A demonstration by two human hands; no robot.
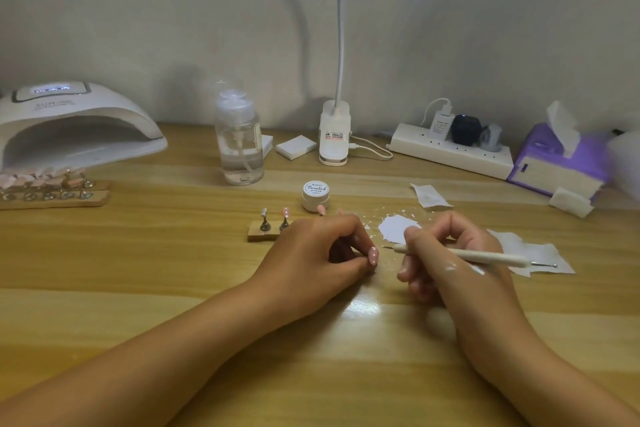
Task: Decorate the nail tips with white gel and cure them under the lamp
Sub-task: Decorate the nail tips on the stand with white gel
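Pinching a pink nail tip (373, 256), the left hand (311, 255) sits beside the right hand (460, 267), fingers curled round a dotting pen (491, 256); gel jar (316, 196) and wooden stand (262, 236) crowd behind.

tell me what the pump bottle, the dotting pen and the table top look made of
Pump bottle: clear plastic, probably; you see the liquid and dip tube through it.
Dotting pen: matte cream handle, plastic or painted wood, with thin shiny metal ends.
Table top: wood-grain surface, likely laminate or varnished wood; it shows a glossy reflection.
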